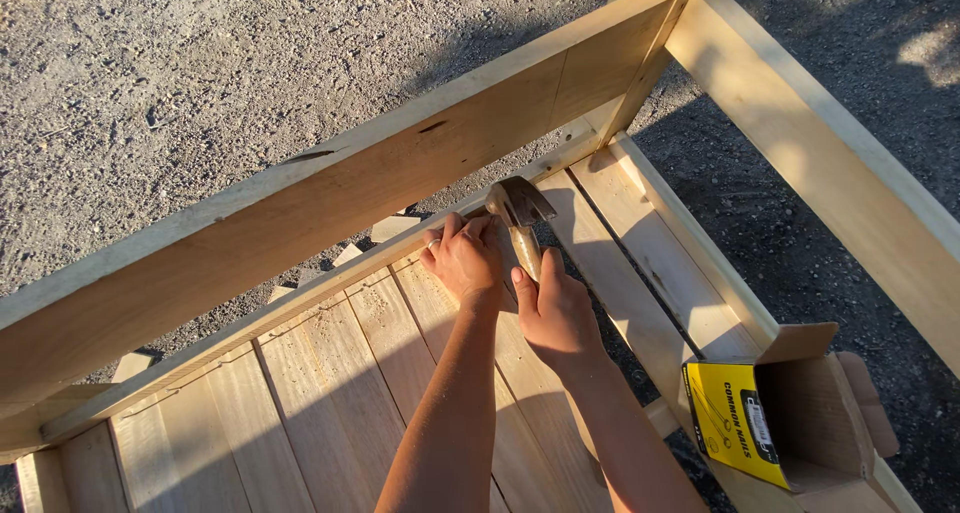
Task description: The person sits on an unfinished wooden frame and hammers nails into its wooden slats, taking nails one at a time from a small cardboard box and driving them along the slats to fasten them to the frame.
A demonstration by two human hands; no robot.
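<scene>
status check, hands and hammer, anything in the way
Right hand grips hammer. Left hand pinched at rail, nail not visible. Box off right, clear.

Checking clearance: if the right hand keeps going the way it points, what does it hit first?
Likely the steel hammer head, directly ahead of the right hand along the handle it grips. Beyond that comes the narrow pale wooden rail; depth is unclear.

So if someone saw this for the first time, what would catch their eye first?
Probably the two bare hands at the centre: the right hand grips a hammer whose head sits against a thin wooden rail, and the left hand pinches at that rail beside it. Next, the open yellow cardboard box at lower right, resting on the pale wooden slats.
</scene>
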